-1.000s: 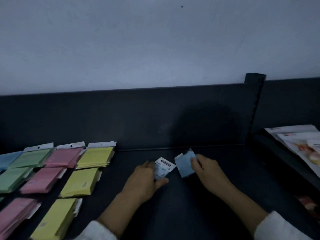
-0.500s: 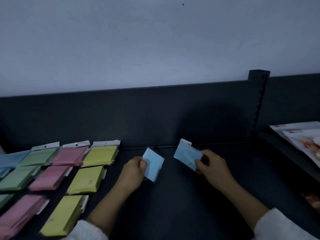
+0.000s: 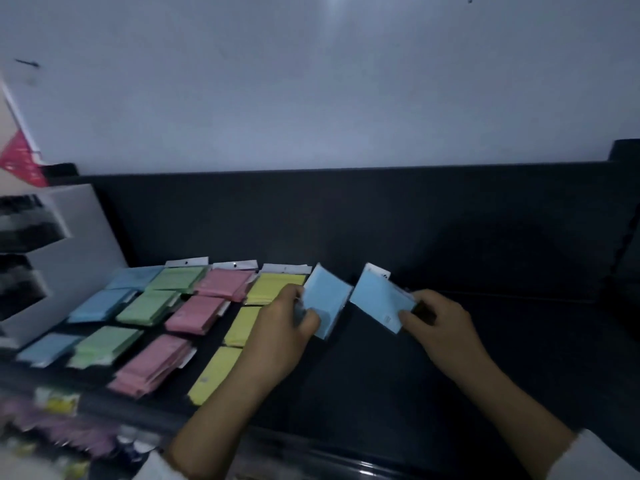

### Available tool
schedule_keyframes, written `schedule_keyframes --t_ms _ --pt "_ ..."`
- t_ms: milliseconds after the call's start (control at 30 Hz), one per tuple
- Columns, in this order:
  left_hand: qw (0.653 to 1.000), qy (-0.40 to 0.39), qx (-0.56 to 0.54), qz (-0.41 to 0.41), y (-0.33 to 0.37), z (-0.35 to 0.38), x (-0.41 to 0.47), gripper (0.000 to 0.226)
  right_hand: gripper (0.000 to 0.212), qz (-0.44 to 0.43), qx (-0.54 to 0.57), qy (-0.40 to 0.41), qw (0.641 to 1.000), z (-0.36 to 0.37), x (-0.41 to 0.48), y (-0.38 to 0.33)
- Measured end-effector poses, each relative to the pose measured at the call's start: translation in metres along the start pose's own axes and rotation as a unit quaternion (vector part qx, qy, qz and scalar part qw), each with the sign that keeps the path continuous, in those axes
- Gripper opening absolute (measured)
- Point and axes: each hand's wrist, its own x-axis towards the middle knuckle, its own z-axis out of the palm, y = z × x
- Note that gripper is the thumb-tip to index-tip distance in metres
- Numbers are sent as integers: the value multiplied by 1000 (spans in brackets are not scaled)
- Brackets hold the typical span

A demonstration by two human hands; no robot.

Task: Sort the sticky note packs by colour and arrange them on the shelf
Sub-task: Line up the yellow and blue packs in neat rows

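On the dark shelf (image 3: 381, 375), sticky note packs lie in colour columns at the left: blue packs (image 3: 100, 304), green packs (image 3: 152, 304), pink packs (image 3: 197, 313) and yellow packs (image 3: 242, 325). My left hand (image 3: 284, 327) grips a blue pack (image 3: 327, 299), held tilted just right of the yellow column. My right hand (image 3: 440, 323) grips another blue pack (image 3: 379, 301) by its lower right corner, tilted, with its white header tab pointing up. The two held packs are side by side and a little apart.
A grey display box (image 3: 69, 244) stands at the far left, beside the blue column. The shelf's dark back panel (image 3: 346, 220) rises behind the packs. Blurred packaged goods (image 3: 62, 431) sit on a lower level at the bottom left. A dark upright post (image 3: 623, 157) marks the right end.
The view has swung left, so the sorted columns now sit nearer the middle. Both hands, each holding a blue pack, have shifted left toward the yellow column.
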Motion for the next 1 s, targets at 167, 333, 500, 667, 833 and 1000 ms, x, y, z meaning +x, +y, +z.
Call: schedule_keyframes --t_ms 167,333,500,667,833,1000 --pt "999 42 15 -11 -29 -41 -17 10 10 -7 2 -21 1000 41 2 -16" --pt "997 64 43 -25 -64 -83 -29 9 15 -32 1 -47 998 78 8 -42" --pt "996 74 38 -43 -104 -137 -44 11 15 -51 14 -59 997 131 2 -77" --pt "992 89 61 -62 -155 -198 -56 14 34 -82 14 -79 993 203 -20 -118" --pt "990 88 70 -81 -203 -256 -64 20 16 -59 10 -88 994 270 -35 -147" --pt "989 73 47 -117 -238 -302 -74 26 14 -57 -12 -87 994 324 -47 -175"
